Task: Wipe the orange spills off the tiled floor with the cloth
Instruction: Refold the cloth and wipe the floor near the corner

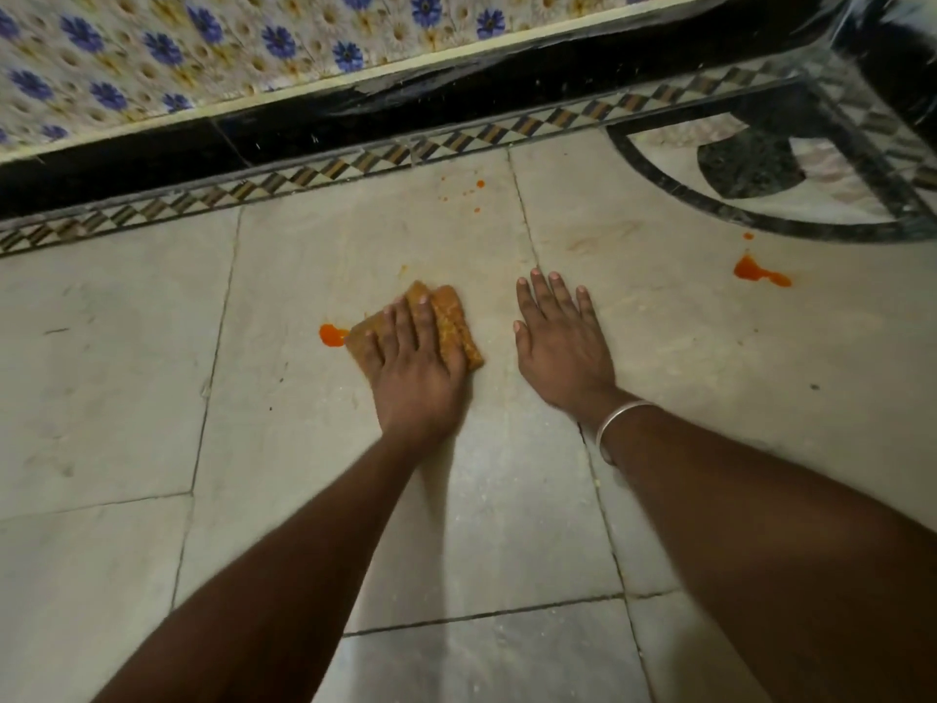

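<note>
Cloth (446, 322), folded and already stained orange, lies flat on the tiled floor (127, 398) under the left hand (413, 367), whose grip is a flat press rather than a pinch: fingers spread over the fabric, palm bearing down, nothing curled around it. At the cloth's nine o'clock edge, just touching it, sits a bright orange blob (330, 335). The right hand (560, 342) rests open and empty on the floor at the cloth's three o'clock, near but apart from it, a bangle (621, 423) on its wrist; it looks to be propping the person up.

Farther out, small orange drops (476, 195) dot the floor at twelve o'clock, near the patterned border (304, 172), and a larger orange splash (758, 272) lies well apart at about two o'clock, beside the dark inlaid curve (760, 225).

The cloth appears saturated, so a hard sweep over the near blob could smear a film across the pale stone instead of lifting it, and push colour into the grout lines. The bracing hand could slip on any wet trail.
</note>
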